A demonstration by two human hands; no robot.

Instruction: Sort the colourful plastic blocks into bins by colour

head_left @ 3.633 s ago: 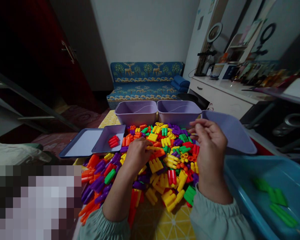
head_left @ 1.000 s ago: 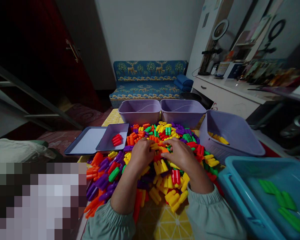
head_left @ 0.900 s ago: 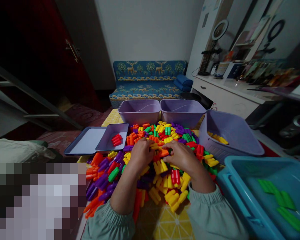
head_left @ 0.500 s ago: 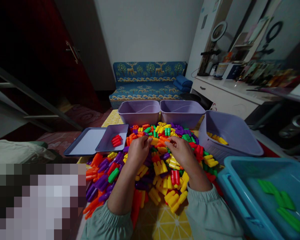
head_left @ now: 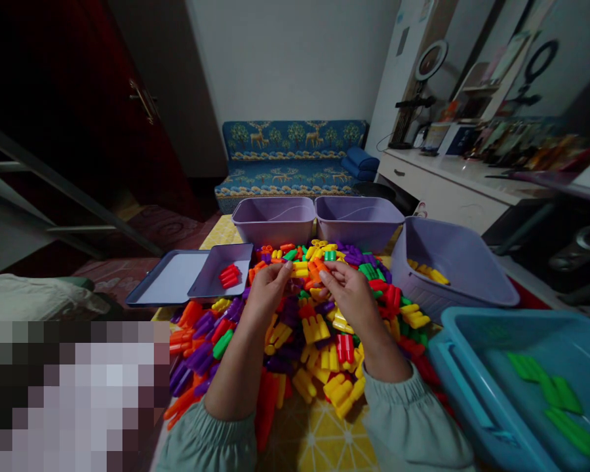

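Note:
My left hand (head_left: 270,283) pinches the left end of a yellow plastic building block (head_left: 300,269) between thumb and fingers. Beside it, my right hand (head_left: 347,283) grips an orange building block (head_left: 316,270), its thumb on the near side. The two blocks meet end to side above the pile; whether they are joined I cannot tell. Under and around both hands spreads a heap of ribbed blocks in yellow, purple, red, orange and green, among them a yellow block (head_left: 315,329) and a red block (head_left: 345,348).
Two lilac bins (head_left: 274,231) (head_left: 358,233) stand behind the heap. A third lilac bin (head_left: 452,292) at right holds yellow blocks. Nearer is a blue tub (head_left: 476,387) with green blocks. At left, an open-lidded box (head_left: 211,288) contains red blocks. A patterned sofa (head_left: 295,174) is beyond.
Both hands have lifted slightly with the yellow and orange blocks. The orange block has turned more upright in the right hand. The bins and surrounding heap look the same.

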